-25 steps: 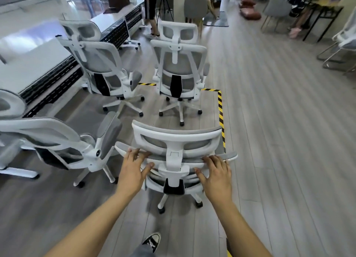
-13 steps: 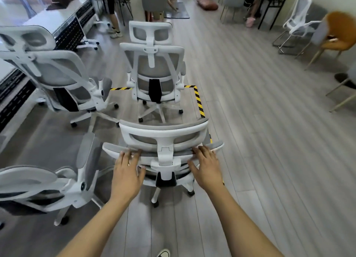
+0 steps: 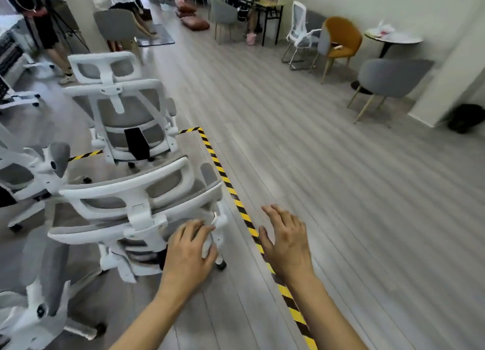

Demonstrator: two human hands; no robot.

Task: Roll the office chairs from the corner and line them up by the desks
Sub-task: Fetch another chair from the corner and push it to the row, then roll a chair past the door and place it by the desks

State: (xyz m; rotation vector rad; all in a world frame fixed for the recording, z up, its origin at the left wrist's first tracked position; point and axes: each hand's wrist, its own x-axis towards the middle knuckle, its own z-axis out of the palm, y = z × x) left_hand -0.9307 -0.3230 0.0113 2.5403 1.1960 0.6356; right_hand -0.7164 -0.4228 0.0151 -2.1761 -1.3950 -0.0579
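Note:
The nearest white-and-grey office chair (image 3: 126, 200) stands just left of me with its back toward me. My left hand (image 3: 189, 250) lies on the right end of its backrest, fingers curled over the white frame. Off the chair, my right hand (image 3: 286, 239) hovers with spread fingers above the yellow-black floor tape (image 3: 231, 189). A second office chair (image 3: 126, 113) stands right behind the first one. A third office chair (image 3: 26, 171) is at the left edge, and part of another office chair (image 3: 39, 297) shows at the bottom left.
A desk edge (image 3: 8, 50) runs along the far left, with a standing person (image 3: 39, 21) beside it. At the right wall stand an orange chair (image 3: 341, 39), a grey chair (image 3: 388, 79), a round table (image 3: 393, 37) and a black bag (image 3: 464, 117). Grey plank floor stretches ahead on the right.
My view has swung right. My right hand has come off the backrest and now hangs over the floor. My left hand has slid to the backrest's right end.

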